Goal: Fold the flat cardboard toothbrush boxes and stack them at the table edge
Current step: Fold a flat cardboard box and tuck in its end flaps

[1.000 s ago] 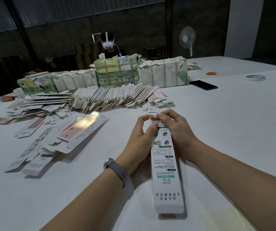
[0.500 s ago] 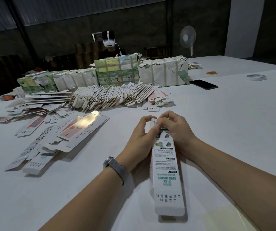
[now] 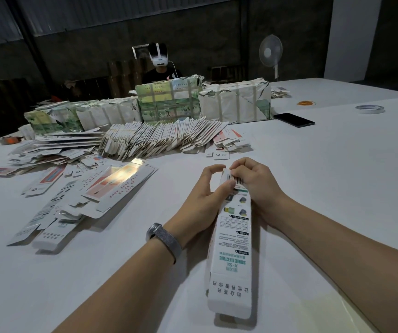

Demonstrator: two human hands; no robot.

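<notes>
one long white printed cardboard box (image 3: pixel 234 248) is nearly formed; both hands' fingers (image 3: pixel 235 173) pinch its far end flap. many flat white blanks (image 3: pixel 159 138) wait on the white bench (image 3: pixel 337 176), unfolded.

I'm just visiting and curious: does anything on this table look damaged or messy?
Yes. The paper-wrapped bundles at the back have torn wrapping, and loose flat white cardboard boxes lie scattered askew on the left of the white table, not stacked.
</notes>
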